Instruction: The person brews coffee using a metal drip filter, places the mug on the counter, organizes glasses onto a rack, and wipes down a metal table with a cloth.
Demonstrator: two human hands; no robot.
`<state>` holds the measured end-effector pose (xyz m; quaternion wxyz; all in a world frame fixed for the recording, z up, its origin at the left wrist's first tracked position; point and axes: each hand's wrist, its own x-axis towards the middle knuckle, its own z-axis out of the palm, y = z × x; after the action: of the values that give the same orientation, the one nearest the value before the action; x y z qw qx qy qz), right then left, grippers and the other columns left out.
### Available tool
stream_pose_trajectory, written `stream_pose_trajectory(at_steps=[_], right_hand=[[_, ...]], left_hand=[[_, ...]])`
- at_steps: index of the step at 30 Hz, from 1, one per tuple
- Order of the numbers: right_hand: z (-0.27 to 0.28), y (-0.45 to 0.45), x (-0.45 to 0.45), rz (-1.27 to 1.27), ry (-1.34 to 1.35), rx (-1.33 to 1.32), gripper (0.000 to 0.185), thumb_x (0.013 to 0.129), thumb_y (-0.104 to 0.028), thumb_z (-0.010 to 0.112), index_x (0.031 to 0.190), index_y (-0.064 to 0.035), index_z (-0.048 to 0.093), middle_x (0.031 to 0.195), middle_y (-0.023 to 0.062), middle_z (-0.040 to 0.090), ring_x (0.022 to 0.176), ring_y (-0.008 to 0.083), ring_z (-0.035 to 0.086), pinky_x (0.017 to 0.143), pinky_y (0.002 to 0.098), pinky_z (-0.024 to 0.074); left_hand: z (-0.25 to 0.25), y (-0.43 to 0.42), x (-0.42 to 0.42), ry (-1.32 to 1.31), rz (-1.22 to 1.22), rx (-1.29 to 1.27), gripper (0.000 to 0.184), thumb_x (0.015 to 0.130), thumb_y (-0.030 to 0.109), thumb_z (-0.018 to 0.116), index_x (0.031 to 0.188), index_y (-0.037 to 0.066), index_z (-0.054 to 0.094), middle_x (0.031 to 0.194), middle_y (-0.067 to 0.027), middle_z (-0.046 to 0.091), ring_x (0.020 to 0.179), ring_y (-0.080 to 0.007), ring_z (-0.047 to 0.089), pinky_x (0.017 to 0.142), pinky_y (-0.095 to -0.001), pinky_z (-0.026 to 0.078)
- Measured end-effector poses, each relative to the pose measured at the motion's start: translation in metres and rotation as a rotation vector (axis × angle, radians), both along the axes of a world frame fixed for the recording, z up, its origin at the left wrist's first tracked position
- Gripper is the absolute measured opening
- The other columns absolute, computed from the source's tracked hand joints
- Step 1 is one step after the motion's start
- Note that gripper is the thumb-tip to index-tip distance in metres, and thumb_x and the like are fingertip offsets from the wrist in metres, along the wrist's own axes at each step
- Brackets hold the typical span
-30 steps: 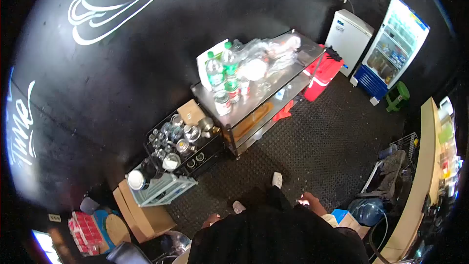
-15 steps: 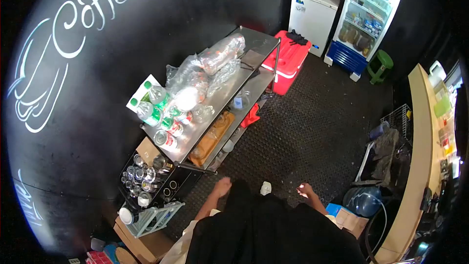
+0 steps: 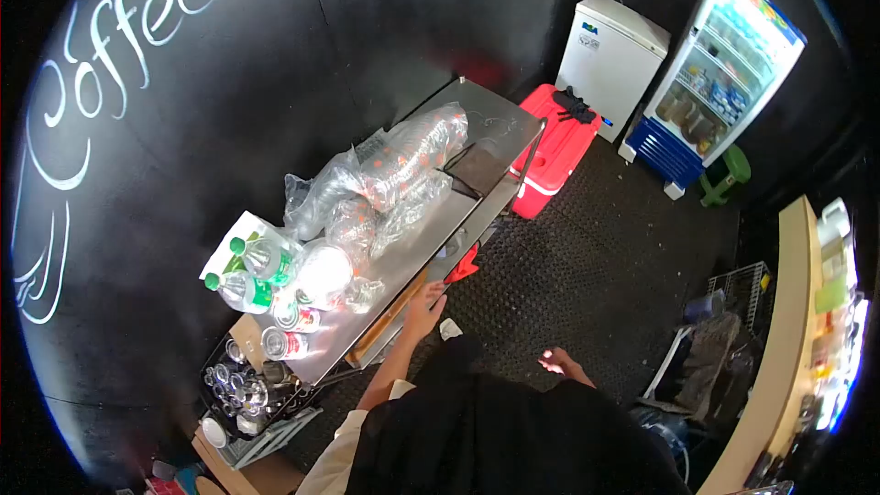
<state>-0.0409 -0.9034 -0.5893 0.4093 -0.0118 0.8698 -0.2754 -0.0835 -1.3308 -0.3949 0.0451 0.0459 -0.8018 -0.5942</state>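
Note:
My left hand [image 3: 424,310] is beside the front edge of the steel table [image 3: 431,234], its fingers apart and nothing in them. Lower down, near that hand, a brown tray [image 3: 385,323] lies on the shelf. On the tabletop are clear plastic bags of cups [image 3: 394,170], green-capped bottles [image 3: 246,291] and cans [image 3: 284,343]. A red cloth [image 3: 465,264] hangs by the lower shelf. My right hand [image 3: 555,362] hangs over the dark floor, away from any object; its fingers are curled and small, and whether they hold anything is unclear.
A red cooler box [image 3: 559,142], a white chest freezer [image 3: 610,60] and a lit drinks fridge [image 3: 724,73] stand at the back, with a green stool [image 3: 726,174]. On the right runs a wooden counter [image 3: 779,339]. A rack of glassware [image 3: 240,390] is at lower left.
The view has moved closer to the steel table. My left hand has come forward and up to the table's front edge. My right hand still hangs over the floor.

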Motion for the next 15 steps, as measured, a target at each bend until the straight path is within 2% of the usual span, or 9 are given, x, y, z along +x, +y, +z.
stream_pose_trajectory(at_steps=[1, 2, 5, 7, 9, 11, 13, 15], right_hand=[[0.059, -0.032, -0.035, 0.056, -0.043, 0.136, 0.020, 0.087, -0.023, 0.064, 0.088, -0.0038, 0.067, 0.075, 0.0083, 0.065, 0.072, 0.0182, 0.061, 0.065, 0.0366, 0.0488], [0.087, -0.049, -0.062, 0.048, 0.038, 0.069, 0.020, 0.087, -0.023, 0.064, 0.088, -0.0029, 0.066, 0.076, 0.0088, 0.065, 0.072, 0.0182, 0.060, 0.067, 0.0360, 0.0489], [0.109, -0.086, -0.145, 0.013, 0.328, -0.158, 0.020, 0.085, -0.022, 0.064, 0.088, -0.0018, 0.063, 0.079, 0.0082, 0.062, 0.076, 0.0188, 0.059, 0.072, 0.0350, 0.0487], [0.144, -0.117, -0.196, -0.035, 0.325, -0.264, 0.017, 0.085, -0.017, 0.063, 0.087, -0.0007, 0.062, 0.083, 0.0087, 0.062, 0.078, 0.0182, 0.060, 0.071, 0.0327, 0.0487], [0.169, -0.151, -0.236, -0.075, 0.458, -0.605, 0.014, 0.084, -0.011, 0.063, 0.092, -0.0009, 0.060, 0.083, 0.0081, 0.060, 0.075, 0.0169, 0.060, 0.070, 0.0299, 0.0482], [0.206, -0.185, -0.276, -0.035, 0.528, -0.617, 0.023, 0.082, -0.006, 0.063, 0.103, -0.0019, 0.057, 0.093, 0.0099, 0.058, 0.081, 0.0160, 0.059, 0.067, 0.0288, 0.0489], [0.225, -0.214, -0.318, 0.018, 0.612, -0.715, 0.038, 0.078, -0.006, 0.066, 0.114, -0.0021, 0.052, 0.108, 0.0132, 0.053, 0.092, 0.0225, 0.058, 0.075, 0.0329, 0.0495], [0.266, -0.241, -0.358, 0.204, 0.823, -0.672, 0.052, 0.076, -0.004, 0.067, 0.123, -0.0020, 0.045, 0.122, 0.0209, 0.047, 0.111, 0.0357, 0.052, 0.088, 0.0390, 0.0461]], left_hand=[[0.009, -0.002, -0.019, 0.032, 0.015, 0.007, 0.035, 0.086, 0.011, 0.065, 0.118, 0.003, 0.055, 0.109, -0.0122, 0.064, 0.102, -0.0217, 0.063, 0.090, -0.0349, 0.050], [0.021, -0.001, -0.036, 0.057, 0.032, 0.011, 0.034, 0.085, 0.009, 0.065, 0.117, 0.002, 0.056, 0.110, -0.0131, 0.063, 0.102, -0.0224, 0.063, 0.090, -0.0346, 0.050], [0.047, -0.003, -0.082, 0.170, 0.065, -0.036, 0.034, 0.085, 0.009, 0.065, 0.116, 0.001, 0.056, 0.111, -0.0139, 0.062, 0.103, -0.0234, 0.063, 0.090, -0.0348, 0.050], [0.070, -0.006, -0.105, 0.203, 0.112, -0.038, 0.035, 0.082, 0.008, 0.067, 0.115, 0.001, 0.056, 0.112, -0.0155, 0.061, 0.103, -0.0256, 0.062, 0.088, -0.0351, 0.050], [0.094, -0.013, -0.129, 0.366, 0.148, -0.142, 0.038, 0.080, 0.005, 0.068, 0.115, 0.001, 0.056, 0.111, -0.0169, 0.061, 0.102, -0.0275, 0.062, 0.086, -0.0347, 0.050], [0.117, -0.017, -0.148, 0.381, 0.220, -0.195, 0.037, 0.079, 0.004, 0.068, 0.114, 0.001, 0.056, 0.111, -0.0167, 0.061, 0.101, -0.0278, 0.061, 0.085, -0.0344, 0.050], [0.135, -0.019, -0.165, 0.388, 0.302, -0.249, 0.037, 0.078, 0.004, 0.069, 0.114, 0.001, 0.057, 0.111, -0.0165, 0.061, 0.100, -0.0281, 0.061, 0.083, -0.0342, 0.049], [0.145, -0.019, -0.183, 0.451, 0.356, -0.244, 0.035, 0.078, 0.003, 0.068, 0.112, 0.002, 0.058, 0.111, -0.0160, 0.061, 0.099, -0.0278, 0.061, 0.081, -0.0342, 0.049]])
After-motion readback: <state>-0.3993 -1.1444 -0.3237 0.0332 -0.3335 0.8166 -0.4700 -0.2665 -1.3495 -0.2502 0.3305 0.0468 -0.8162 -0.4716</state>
